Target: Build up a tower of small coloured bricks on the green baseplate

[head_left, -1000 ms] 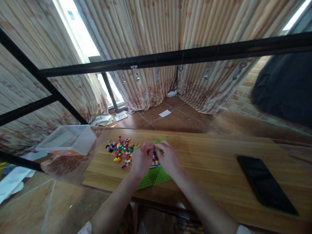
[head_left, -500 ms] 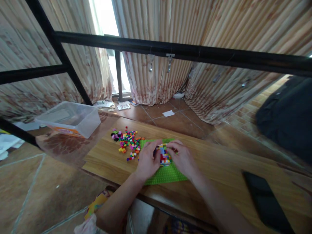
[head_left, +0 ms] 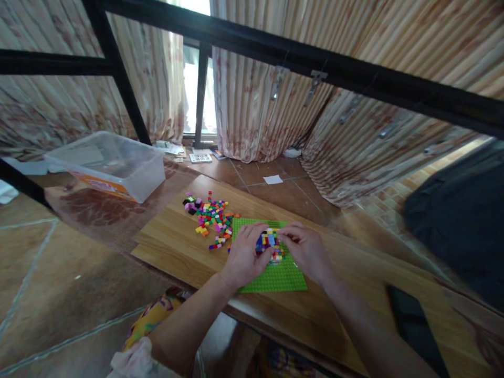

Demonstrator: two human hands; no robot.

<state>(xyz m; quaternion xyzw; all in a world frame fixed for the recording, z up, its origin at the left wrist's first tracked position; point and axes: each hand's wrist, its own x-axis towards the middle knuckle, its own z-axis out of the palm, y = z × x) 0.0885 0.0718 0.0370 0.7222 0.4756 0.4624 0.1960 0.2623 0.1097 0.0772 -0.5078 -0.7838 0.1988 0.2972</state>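
Two hands meet over a patch of small bricks [head_left: 271, 240] on a green studded board [head_left: 271, 281].

The left hand [head_left: 246, 257] rests over the board's left part, its thumb standing apart from its curved fingers, with the patch's left edge in the gap; whether they grip anything cannot be told. The right hand [head_left: 307, 252] has its thumb and forefinger drawn narrow at the patch's upper right edge; any brick between those tips is too small to make out. The patch lies between the two sets of fingers, its colours mixed, with light blue near the middle. Left of the left fingers, loose bricks [head_left: 216, 216] are scattered on the wooden table [head_left: 169, 231]; farther out that way sits a clear plastic box [head_left: 147, 170]. Well to the right of the right fingers lies a dark phone [head_left: 415, 325].
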